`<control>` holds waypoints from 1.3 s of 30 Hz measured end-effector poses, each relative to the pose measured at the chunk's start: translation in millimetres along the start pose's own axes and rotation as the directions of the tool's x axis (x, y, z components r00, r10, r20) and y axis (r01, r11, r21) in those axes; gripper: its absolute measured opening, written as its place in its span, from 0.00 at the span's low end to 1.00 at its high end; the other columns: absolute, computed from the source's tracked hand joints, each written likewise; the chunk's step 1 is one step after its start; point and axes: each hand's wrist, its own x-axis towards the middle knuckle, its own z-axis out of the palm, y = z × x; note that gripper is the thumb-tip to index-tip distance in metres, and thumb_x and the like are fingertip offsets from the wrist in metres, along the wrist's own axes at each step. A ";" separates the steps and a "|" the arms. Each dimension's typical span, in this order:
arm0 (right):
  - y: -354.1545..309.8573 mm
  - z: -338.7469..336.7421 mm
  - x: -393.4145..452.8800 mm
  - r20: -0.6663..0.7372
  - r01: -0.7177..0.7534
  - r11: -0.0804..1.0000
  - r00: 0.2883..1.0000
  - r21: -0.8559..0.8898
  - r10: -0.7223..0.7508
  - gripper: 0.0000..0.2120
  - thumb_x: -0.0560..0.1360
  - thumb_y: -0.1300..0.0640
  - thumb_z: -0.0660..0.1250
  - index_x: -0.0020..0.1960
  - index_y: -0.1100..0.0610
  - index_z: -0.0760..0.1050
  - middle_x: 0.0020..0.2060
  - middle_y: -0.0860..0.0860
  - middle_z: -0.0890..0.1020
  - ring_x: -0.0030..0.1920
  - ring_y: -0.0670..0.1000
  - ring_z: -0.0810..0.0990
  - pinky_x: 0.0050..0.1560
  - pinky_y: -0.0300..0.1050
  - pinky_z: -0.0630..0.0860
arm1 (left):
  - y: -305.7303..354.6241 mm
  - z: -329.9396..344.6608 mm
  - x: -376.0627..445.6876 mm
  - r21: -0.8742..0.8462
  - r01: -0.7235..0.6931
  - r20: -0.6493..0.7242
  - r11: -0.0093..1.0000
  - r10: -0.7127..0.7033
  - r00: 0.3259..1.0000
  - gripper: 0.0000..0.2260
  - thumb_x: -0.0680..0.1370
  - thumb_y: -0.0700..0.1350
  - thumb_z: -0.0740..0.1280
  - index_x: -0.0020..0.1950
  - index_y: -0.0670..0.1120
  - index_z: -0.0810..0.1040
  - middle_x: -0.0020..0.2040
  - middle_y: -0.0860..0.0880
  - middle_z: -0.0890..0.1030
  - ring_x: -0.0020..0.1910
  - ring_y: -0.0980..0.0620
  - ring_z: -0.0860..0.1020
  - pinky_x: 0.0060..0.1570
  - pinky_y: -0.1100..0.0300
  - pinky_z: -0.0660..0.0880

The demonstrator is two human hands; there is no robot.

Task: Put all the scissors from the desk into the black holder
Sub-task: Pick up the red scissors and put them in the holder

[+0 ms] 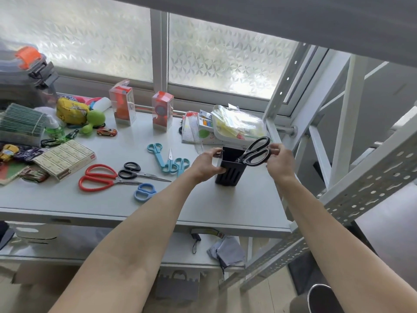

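Note:
The black holder [230,175] stands on the desk's right part, and my left hand [208,164] grips its left side. My right hand [278,160] holds large black scissors [257,154] by the handles, their blades down inside the holder. On the desk to the left lie red-handled scissors [97,177], smaller black-handled scissors [135,172], blue-handled scissors [144,192] partly hidden by my left forearm, long teal scissors [158,154] and a small teal pair [174,164].
Toys, toy cars and a flat box [65,160] crowd the desk's left side. Two clear boxes [123,105] stand at the back. A white tray with plastic bags [237,125] sits just behind the holder. A white perforated frame [361,184] rises at right.

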 end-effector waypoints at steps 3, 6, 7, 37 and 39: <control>-0.5 -8.7 8.9 -0.131 -0.005 1.000 0.991 0.027 0.009 0.16 0.77 0.70 0.56 0.60 0.61 0.75 0.47 0.53 0.80 0.52 0.56 0.81 0.58 0.55 0.79 | -2.5 -2.2 -2.6 0.003 0.007 0.005 1.000 -0.007 1.000 0.35 0.71 0.43 0.75 0.76 0.46 0.65 0.69 0.45 0.74 0.63 0.43 0.76 0.62 0.46 0.76; -19.2 -15.7 3.8 -0.322 0.145 0.989 0.936 -0.020 -0.144 0.17 0.76 0.68 0.54 0.58 0.57 0.76 0.50 0.54 0.80 0.52 0.53 0.79 0.57 0.54 0.77 | -12.4 -12.8 -8.9 0.018 0.026 -0.005 1.000 -0.026 1.000 0.36 0.71 0.45 0.75 0.76 0.47 0.64 0.69 0.45 0.73 0.60 0.41 0.78 0.62 0.45 0.75; -31.1 -15.4 -2.1 -0.359 0.222 0.974 0.908 -0.031 -0.219 0.16 0.77 0.67 0.55 0.58 0.56 0.76 0.50 0.54 0.80 0.51 0.52 0.79 0.56 0.52 0.78 | -17.1 -19.5 -12.3 0.020 0.031 -0.029 0.999 -0.030 0.999 0.35 0.71 0.46 0.75 0.76 0.47 0.65 0.69 0.44 0.74 0.60 0.41 0.78 0.62 0.45 0.75; -141.4 315.8 -150.2 0.856 0.860 0.482 0.370 -0.169 -0.361 0.19 0.75 0.63 0.62 0.65 0.60 0.70 0.60 0.59 0.70 0.56 0.62 0.78 0.50 0.50 0.73 | -177.0 -205.5 -139.5 -0.462 0.532 -0.535 0.709 -0.702 0.471 0.13 0.69 0.38 0.65 0.51 0.36 0.83 0.49 0.37 0.84 0.54 0.38 0.82 0.53 0.48 0.81; -141.3 311.0 -150.1 0.851 0.868 0.469 0.366 -0.165 -0.377 0.18 0.73 0.60 0.67 0.61 0.61 0.71 0.58 0.59 0.70 0.51 0.61 0.79 0.42 0.48 0.70 | -170.3 -205.4 -141.4 -0.499 0.530 -0.501 0.686 -0.727 0.469 0.13 0.71 0.39 0.68 0.53 0.34 0.82 0.48 0.36 0.83 0.49 0.38 0.83 0.41 0.53 0.79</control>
